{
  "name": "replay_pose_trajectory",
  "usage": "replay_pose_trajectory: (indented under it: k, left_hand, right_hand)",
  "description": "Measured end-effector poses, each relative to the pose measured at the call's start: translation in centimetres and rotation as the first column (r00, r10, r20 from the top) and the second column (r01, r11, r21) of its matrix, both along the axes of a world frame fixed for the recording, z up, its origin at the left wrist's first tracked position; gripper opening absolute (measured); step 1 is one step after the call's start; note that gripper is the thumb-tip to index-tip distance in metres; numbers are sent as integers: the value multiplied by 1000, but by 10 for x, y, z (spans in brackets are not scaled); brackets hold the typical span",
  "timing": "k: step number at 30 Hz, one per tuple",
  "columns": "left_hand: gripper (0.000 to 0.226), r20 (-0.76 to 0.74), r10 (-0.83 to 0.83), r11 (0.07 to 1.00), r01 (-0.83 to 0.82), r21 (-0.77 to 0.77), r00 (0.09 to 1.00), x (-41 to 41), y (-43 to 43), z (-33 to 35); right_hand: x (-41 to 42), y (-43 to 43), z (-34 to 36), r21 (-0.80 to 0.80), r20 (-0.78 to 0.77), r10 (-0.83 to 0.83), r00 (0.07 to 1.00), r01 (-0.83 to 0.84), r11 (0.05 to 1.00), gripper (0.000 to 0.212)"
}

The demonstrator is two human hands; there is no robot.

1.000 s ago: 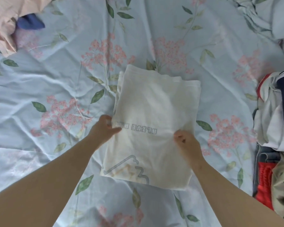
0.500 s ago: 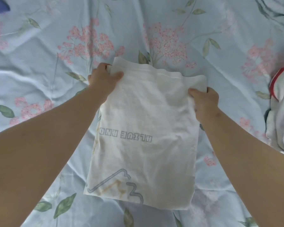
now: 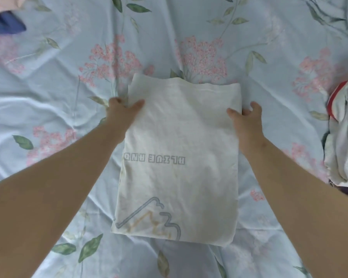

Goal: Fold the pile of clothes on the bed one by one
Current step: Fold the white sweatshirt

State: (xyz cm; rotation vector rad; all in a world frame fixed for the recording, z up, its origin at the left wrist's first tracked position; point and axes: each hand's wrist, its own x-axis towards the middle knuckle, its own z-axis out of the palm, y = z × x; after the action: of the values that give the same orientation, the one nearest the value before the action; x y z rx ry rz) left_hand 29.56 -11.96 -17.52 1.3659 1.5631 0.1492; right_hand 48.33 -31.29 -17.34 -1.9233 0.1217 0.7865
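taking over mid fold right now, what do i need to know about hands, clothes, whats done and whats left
Left hand: pinches the far left edge of the white t-shirt, thumb on top.
Right hand: thumb rests on the far right edge, fingers spread off the cloth, not gripping.
The t-shirt lies flat on the floral sheet, folded into a long rectangle, print up.
Unfolded pile at the right; blue and pink clothes far left.
Done: side folds. Left: probably fold the far end toward you, set it aside, then work through the pile.
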Motion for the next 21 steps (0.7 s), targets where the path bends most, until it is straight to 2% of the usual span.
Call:
replay_pose_trajectory:
  k: [3,5,7,10,13,17,21]
  left_hand:
    - [66,-6,-14,997,14,-78,1000,-24,-36,-10]
    - [66,-24,-43,992,40,-116,999,-41,-51,-13]
    - [64,-18,-56,982,51,-179,998,-52,-55,-14]
    - [47,8,-122,942,119,-313,992,-62,-50,-8]
    - [37,101,-187,848,212,-486,977,-68,-40,3]
    - [51,253,-157,832,266,-487,955,-71,-38,20]
    - [34,428,-74,879,262,-399,901,-76,-40,45]
  right_hand:
    - [-31,-36,-13,-125,61,23,998,-15,992,33]
    - [-48,-58,-17,-162,10,54,998,-52,985,32]
    - [-59,-71,-17,-165,-121,45,992,-65,984,33]
    - [-63,-74,-12,-51,-371,0,929,-21,998,27]
    - [-59,-72,-2,3,-534,26,845,-29,1000,17]
    - [-62,-75,15,129,-576,3,818,88,988,8]
    - [-60,-79,51,281,-517,72,853,90,955,27]
